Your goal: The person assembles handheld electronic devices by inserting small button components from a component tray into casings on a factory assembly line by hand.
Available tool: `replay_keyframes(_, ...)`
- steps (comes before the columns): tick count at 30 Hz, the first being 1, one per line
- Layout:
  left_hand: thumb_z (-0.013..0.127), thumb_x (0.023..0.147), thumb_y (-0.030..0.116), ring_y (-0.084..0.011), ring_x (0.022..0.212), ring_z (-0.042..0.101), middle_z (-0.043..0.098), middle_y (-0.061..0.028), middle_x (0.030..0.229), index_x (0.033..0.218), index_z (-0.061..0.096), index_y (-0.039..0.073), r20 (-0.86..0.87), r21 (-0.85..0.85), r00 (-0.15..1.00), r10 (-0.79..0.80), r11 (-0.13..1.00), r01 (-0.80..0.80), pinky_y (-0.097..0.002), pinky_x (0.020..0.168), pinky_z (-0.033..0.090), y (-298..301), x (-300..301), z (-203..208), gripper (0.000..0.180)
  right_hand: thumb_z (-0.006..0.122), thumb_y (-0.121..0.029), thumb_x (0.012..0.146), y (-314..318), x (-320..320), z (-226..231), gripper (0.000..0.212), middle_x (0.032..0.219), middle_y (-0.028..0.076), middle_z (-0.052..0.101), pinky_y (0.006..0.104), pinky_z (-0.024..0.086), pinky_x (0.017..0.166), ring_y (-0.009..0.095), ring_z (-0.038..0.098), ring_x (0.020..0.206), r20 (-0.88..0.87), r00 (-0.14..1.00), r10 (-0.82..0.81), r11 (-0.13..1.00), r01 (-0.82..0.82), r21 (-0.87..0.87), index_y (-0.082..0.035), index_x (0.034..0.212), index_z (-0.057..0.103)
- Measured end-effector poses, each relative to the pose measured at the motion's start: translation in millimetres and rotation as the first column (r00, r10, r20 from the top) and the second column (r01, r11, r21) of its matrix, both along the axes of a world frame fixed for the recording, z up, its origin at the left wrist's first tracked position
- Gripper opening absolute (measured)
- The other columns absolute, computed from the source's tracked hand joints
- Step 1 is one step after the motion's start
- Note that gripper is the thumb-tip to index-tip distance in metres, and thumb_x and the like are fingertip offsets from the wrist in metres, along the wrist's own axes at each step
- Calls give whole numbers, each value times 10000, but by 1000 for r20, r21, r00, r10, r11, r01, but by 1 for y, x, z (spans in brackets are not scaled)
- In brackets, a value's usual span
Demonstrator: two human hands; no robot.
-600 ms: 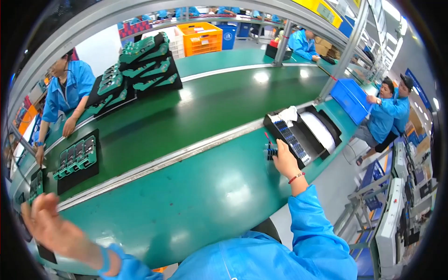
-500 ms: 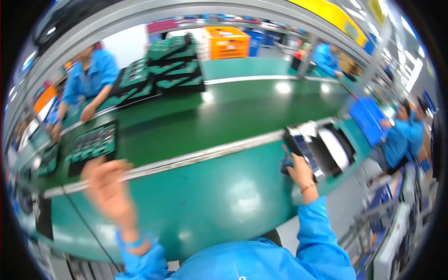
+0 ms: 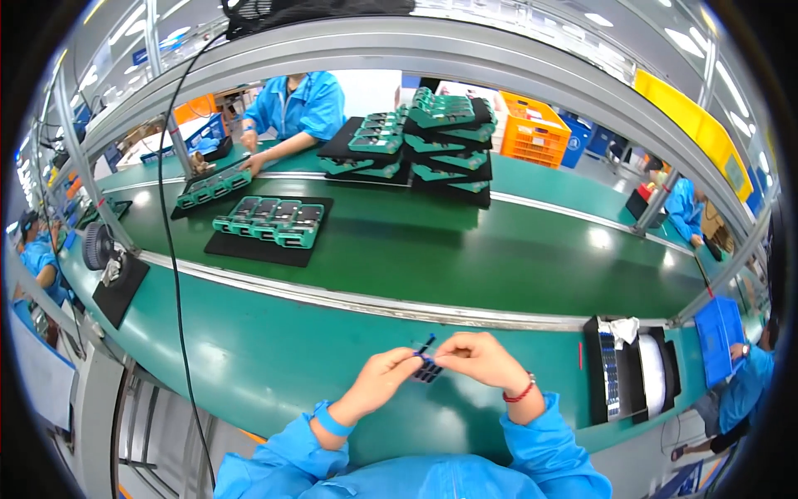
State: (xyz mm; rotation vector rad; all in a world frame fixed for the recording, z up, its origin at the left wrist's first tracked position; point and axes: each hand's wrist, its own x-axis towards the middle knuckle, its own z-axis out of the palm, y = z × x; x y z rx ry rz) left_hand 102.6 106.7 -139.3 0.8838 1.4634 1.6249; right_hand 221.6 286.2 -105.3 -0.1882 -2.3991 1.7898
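My left hand (image 3: 379, 381) and my right hand (image 3: 487, 361) are close together above the near edge of the green bench. Between their fingertips is a small dark piece (image 3: 427, 372) with blue parts and a narrow strip sticking up; its exact kind is too small to make out. Both hands pinch it from opposite sides. To the right of my right hand, a short red stick (image 3: 580, 355) lies beside a black box (image 3: 597, 391). Rows of dark blue parts (image 3: 611, 378) line the box, and a white crumpled cloth (image 3: 623, 330) rests at its far end.
A white roll (image 3: 652, 374) and a blue bin (image 3: 720, 337) stand at the right. Across the metal rail (image 3: 399, 309), the green belt carries circuit boards (image 3: 270, 223) on a black mat. Stacked boards (image 3: 449, 141) and a co-worker (image 3: 295, 108) are beyond. A black cable (image 3: 177, 274) hangs left.
My right hand has left the black box and come to the middle. My left hand has come down from the far left to meet it, and both now hold the small dark piece. The view has shifted.
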Motion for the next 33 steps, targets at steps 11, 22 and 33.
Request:
replay_keyframes(11,534,930,153,-178,845,637,637,-69,975,1087,551,71,523,236,803,284,858,-457,-330,684,557,-101,-153,-44,177,591,-154,896,-37,-266,-66,304,1055,84,636,205,353,431,127,597,687,328,942,-73,861,225,-456,-2,1159,578)
replay_keyframes(22,536,934,199,-221,809,624,633,-83,924,1141,521,75,631,180,710,311,832,-525,-365,722,517,-114,-167,-45,242,667,-168,817,-112,-376,-83,214,555,1,399,286,199,367,103,349,434,457,843,-285,614,526,-588,-63,723,506)
replay_keyframes(33,541,932,142,-191,768,595,620,-81,851,951,564,53,338,209,865,370,867,-453,-321,716,483,-128,-147,-40,94,596,-99,833,-55,-177,-81,228,578,-47,355,228,178,367,46,275,428,358,894,-271,593,448,-669,-130,781,376)
